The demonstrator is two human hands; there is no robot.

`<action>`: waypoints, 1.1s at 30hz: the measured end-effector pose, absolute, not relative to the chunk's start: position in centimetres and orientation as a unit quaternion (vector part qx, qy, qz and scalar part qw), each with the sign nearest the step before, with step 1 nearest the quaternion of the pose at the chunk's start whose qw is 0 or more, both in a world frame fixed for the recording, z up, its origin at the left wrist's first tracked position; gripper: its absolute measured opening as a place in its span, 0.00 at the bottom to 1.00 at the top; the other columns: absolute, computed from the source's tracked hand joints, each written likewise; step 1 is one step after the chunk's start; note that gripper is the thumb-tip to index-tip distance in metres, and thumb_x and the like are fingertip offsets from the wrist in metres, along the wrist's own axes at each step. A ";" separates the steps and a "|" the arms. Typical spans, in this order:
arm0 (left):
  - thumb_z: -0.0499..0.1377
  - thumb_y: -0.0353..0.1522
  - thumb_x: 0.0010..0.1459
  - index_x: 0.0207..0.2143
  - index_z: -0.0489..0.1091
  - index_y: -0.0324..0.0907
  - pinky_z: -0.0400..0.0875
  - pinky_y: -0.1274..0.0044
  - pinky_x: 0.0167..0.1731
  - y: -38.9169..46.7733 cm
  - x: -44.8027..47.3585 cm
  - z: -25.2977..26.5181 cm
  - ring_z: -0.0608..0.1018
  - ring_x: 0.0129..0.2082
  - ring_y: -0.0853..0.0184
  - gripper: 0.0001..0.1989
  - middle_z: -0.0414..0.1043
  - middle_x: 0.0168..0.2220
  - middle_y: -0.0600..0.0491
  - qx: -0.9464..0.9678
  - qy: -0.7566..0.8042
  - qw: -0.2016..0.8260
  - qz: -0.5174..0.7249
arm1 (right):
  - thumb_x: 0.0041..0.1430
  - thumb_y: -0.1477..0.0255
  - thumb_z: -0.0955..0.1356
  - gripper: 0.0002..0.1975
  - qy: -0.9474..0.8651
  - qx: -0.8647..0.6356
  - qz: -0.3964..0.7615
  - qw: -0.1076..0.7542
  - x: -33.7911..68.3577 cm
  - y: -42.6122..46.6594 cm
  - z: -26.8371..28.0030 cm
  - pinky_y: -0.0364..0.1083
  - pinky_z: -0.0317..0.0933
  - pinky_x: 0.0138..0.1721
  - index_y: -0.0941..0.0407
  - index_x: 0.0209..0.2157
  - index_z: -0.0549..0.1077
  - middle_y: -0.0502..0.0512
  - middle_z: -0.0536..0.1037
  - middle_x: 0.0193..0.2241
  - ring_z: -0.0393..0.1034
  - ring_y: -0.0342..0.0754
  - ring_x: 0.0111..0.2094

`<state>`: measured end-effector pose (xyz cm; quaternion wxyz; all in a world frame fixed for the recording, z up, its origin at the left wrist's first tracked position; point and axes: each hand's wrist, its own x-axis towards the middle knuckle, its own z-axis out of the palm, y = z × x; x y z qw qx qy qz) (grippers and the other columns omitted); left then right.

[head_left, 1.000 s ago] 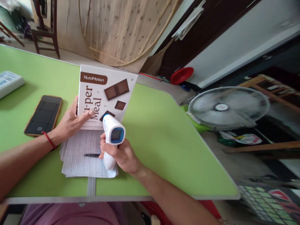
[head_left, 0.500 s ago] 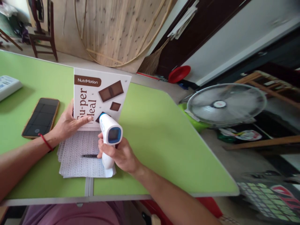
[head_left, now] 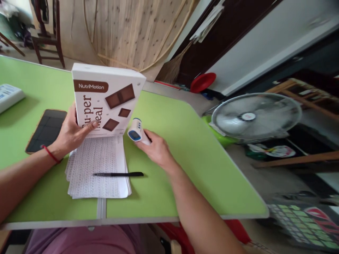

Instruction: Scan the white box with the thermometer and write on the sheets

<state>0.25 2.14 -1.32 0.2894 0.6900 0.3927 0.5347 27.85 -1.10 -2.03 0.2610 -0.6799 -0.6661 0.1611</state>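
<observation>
My left hand (head_left: 72, 130) grips the left side of a white NutriMotion box (head_left: 119, 79), its thumb across the printed front. The box is held upright, its top tipped slightly so the upper face shows. To its right, my right hand (head_left: 157, 146) is closed around the handle of a white and blue infrared thermometer (head_left: 136, 128), its small screen facing me. Below the box lies a stack of handwritten sheets (head_left: 97, 183) with a black pen (head_left: 119, 174) across it, the pen's end sticking out past the right edge.
A phone in an orange-edged case (head_left: 43, 130) lies left of my left hand, and a white box (head_left: 10, 97) at the far left of the green table (head_left: 190, 169). Beyond the right edge stand a fan (head_left: 255, 116) and a wooden rack (head_left: 304, 95). A chair (head_left: 47, 38) is behind.
The thermometer moved from in front of the box to its right, low over the table. The box rose, shifted left and tilted, showing its top. The pen is now fully uncovered.
</observation>
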 end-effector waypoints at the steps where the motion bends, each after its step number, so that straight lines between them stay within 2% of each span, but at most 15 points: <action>1: 0.65 0.46 0.53 0.50 0.63 0.42 0.71 0.57 0.47 2.3 0.2 -1.5 0.74 0.46 0.53 0.27 0.70 0.47 0.45 0.693 0.401 0.271 0.535 | 0.49 0.67 0.71 0.19 -0.671 -0.687 0.150 0.235 27.8 -1.1 -2.2 0.49 0.64 0.35 0.55 0.44 0.75 0.59 0.79 0.40 0.73 0.54 0.38; 3: 0.65 0.47 0.52 0.52 0.62 0.42 0.70 0.56 0.46 2.7 0.1 -1.7 0.73 0.46 0.52 0.30 0.69 0.47 0.44 0.698 0.409 0.244 0.534 | 0.50 0.67 0.71 0.19 -0.688 -0.685 0.128 0.202 27.8 -1.1 -2.4 0.49 0.64 0.36 0.54 0.46 0.75 0.58 0.79 0.40 0.73 0.55 0.39; 6: 0.64 0.47 0.53 0.54 0.60 0.43 0.70 0.57 0.46 2.7 0.3 -1.9 0.72 0.47 0.52 0.32 0.67 0.48 0.44 0.707 0.408 0.242 0.524 | 0.52 0.66 0.70 0.17 -0.704 -0.678 0.104 0.183 27.9 -1.2 -2.6 0.47 0.63 0.34 0.54 0.44 0.75 0.57 0.78 0.35 0.72 0.52 0.35; 9: 0.63 0.47 0.55 0.52 0.62 0.44 0.68 0.58 0.49 2.5 0.4 -1.6 0.71 0.49 0.53 0.27 0.66 0.50 0.45 0.716 0.406 0.236 0.516 | 0.50 0.64 0.71 0.13 -0.709 -0.667 0.103 0.207 28.2 -1.0 -2.9 0.45 0.61 0.30 0.53 0.39 0.77 0.53 0.77 0.30 0.70 0.49 0.30; 12: 0.61 0.46 0.57 0.49 0.65 0.44 0.66 0.57 0.52 2.2 0.4 -1.5 0.70 0.51 0.53 0.22 0.68 0.48 0.47 0.722 0.404 0.244 0.505 | 0.49 0.63 0.72 0.14 -0.715 -0.646 0.106 0.245 28.6 -0.8 -3.3 0.46 0.61 0.29 0.53 0.38 0.77 0.52 0.75 0.27 0.68 0.48 0.29; 16: 0.60 0.45 0.58 0.46 0.66 0.43 0.64 0.55 0.55 2.0 0.0 -1.9 0.69 0.54 0.52 0.19 0.71 0.44 0.50 0.730 0.404 0.262 0.485 | 0.45 0.66 0.74 0.19 -0.734 -0.628 0.071 0.249 28.7 -1.2 -2.9 0.54 0.65 0.36 0.55 0.41 0.77 0.57 0.75 0.31 0.69 0.54 0.34; 19: 0.59 0.44 0.59 0.52 0.62 0.43 0.61 0.53 0.57 1.7 -0.1 -2.0 0.65 0.57 0.50 0.23 0.67 0.50 0.48 0.735 0.410 0.251 0.478 | 0.48 0.69 0.73 0.14 -0.781 -0.544 0.093 0.294 28.1 -2.4 -1.9 0.58 0.66 0.42 0.56 0.39 0.77 0.60 0.76 0.36 0.70 0.56 0.40; 21: 0.60 0.44 0.58 0.57 0.56 0.44 0.56 0.51 0.59 1.2 -0.1 -1.7 0.60 0.60 0.47 0.29 0.60 0.58 0.46 0.732 0.438 0.203 0.481 | 0.56 0.68 0.70 0.07 -0.832 -0.442 0.196 0.273 27.1 -3.5 -1.1 0.54 0.68 0.40 0.54 0.36 0.78 0.57 0.77 0.35 0.71 0.51 0.37; 23: 0.61 0.45 0.56 0.61 0.49 0.46 0.54 0.51 0.60 0.4 -0.1 -1.2 0.56 0.61 0.45 0.35 0.50 0.62 0.46 0.716 0.479 0.121 0.493 | 0.58 0.66 0.70 0.08 -0.870 -0.363 0.268 0.198 26.0 -4.5 -0.5 0.50 0.68 0.37 0.55 0.36 0.78 0.55 0.77 0.33 0.72 0.48 0.35; 26: 0.62 0.45 0.55 0.61 0.45 0.50 0.61 0.56 0.56 -1.0 -0.1 -0.5 0.59 0.59 0.49 0.38 0.47 0.62 0.49 0.689 0.511 0.012 0.514 | 0.59 0.69 0.69 0.07 -0.896 -0.332 0.262 0.133 24.9 -5.3 -0.1 0.49 0.66 0.36 0.57 0.34 0.78 0.57 0.77 0.32 0.72 0.49 0.34; 29: 0.63 0.42 0.56 0.56 0.52 0.49 0.67 0.59 0.49 -2.0 0.1 -0.2 0.64 0.54 0.53 0.30 0.57 0.56 0.48 0.725 0.456 -0.044 0.514 | 0.58 0.76 0.67 0.06 -0.887 -0.339 0.277 0.146 25.2 -5.1 0.0 0.47 0.65 0.33 0.59 0.31 0.77 0.56 0.76 0.30 0.71 0.47 0.31; 33: 0.55 0.32 0.63 0.44 0.65 0.45 0.72 0.66 0.41 -2.2 0.8 -0.5 0.75 0.41 0.61 0.07 0.71 0.40 0.50 0.887 0.275 0.050 0.368 | 0.52 0.74 0.68 0.01 -0.785 -0.436 0.367 0.243 27.4 -3.9 0.0 0.41 0.57 0.22 0.57 0.28 0.73 0.47 0.70 0.22 0.63 0.40 0.22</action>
